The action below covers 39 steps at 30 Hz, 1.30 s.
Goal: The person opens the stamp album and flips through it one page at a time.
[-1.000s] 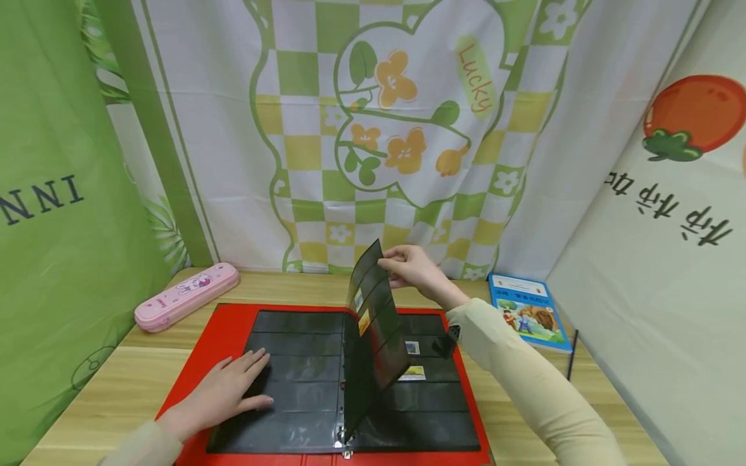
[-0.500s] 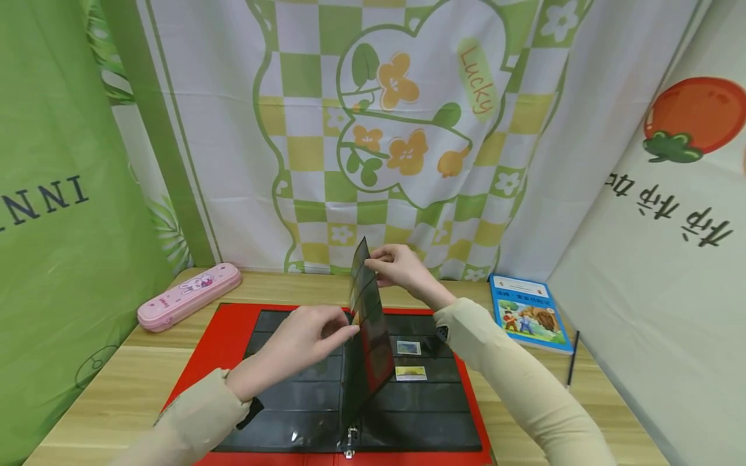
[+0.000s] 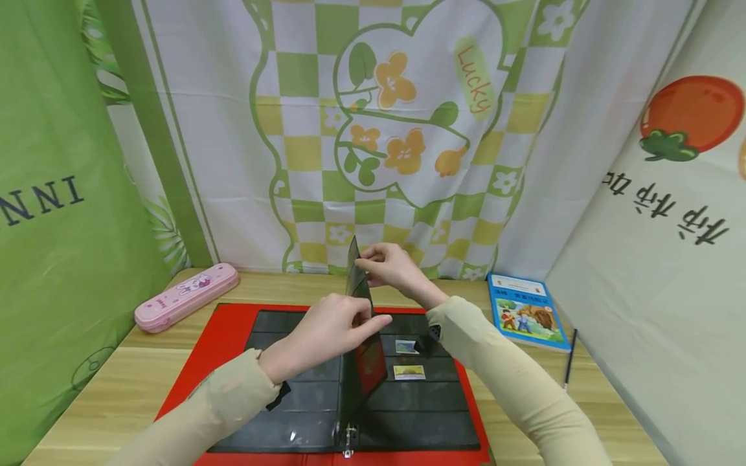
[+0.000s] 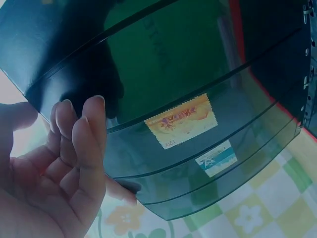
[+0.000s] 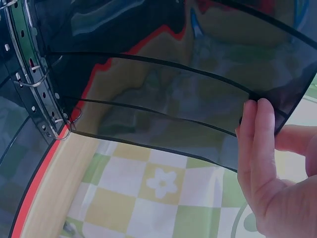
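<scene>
A red ring-bound stamp album (image 3: 201, 343) lies spread on the table, with black pocket pages on both sides. One black page (image 3: 357, 278) stands nearly upright at the middle; my right hand (image 3: 396, 268) pinches its far outer edge between thumb and fingers. My left hand (image 3: 326, 333) is at the near part of the same edge, thumb extended on the right side, fingers loosely bent along the left face. In the left wrist view that face carries an orange stamp (image 4: 182, 121) and a teal-and-white stamp (image 4: 217, 158). Two more stamps, one yellow (image 3: 409, 372), lie in the right-hand page.
A pink pencil case (image 3: 186, 298) rests at the back left of the wooden table. At the back right is a blue book (image 3: 529, 310), with a thin dark stick (image 3: 571, 359) beside it. Printed curtains (image 3: 408, 129) enclose the table.
The left hand has risen from the left page and moved right to the raised page's edge. The right hand has swung the page leftward, more upright, uncovering the two stamps on the right.
</scene>
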Each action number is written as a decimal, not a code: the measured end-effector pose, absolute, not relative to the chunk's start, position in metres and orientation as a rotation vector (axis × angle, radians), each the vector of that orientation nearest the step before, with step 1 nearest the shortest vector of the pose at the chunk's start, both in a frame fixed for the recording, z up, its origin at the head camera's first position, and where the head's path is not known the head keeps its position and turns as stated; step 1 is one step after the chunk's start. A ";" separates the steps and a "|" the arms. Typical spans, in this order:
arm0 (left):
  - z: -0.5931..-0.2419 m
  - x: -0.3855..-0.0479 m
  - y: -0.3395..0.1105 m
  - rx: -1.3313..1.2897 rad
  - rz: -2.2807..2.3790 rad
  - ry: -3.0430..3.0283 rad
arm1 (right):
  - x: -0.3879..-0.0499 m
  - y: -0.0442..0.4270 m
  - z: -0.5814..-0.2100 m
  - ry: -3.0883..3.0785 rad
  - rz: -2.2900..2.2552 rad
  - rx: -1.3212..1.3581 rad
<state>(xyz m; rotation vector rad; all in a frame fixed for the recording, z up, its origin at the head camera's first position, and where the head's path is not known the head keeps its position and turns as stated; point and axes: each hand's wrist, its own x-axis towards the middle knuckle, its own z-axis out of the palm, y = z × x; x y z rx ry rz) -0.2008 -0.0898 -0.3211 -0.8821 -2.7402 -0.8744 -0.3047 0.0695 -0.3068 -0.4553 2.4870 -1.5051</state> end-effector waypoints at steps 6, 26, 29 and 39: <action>-0.321 -0.199 -0.095 -0.854 -0.933 -2.751 | -0.306 0.070 -0.310 2.416 -1.550 -0.447; -0.342 -0.173 -0.194 -0.501 -0.940 -2.736 | -0.296 0.139 -0.380 2.654 -1.225 -0.585; -0.355 -0.170 -0.216 -0.479 -0.943 -2.717 | -0.299 0.152 -0.397 2.674 -1.190 -0.559; -0.401 -0.166 -0.267 -0.338 -0.809 -2.820 | -0.299 0.182 -0.439 2.823 -1.030 -0.581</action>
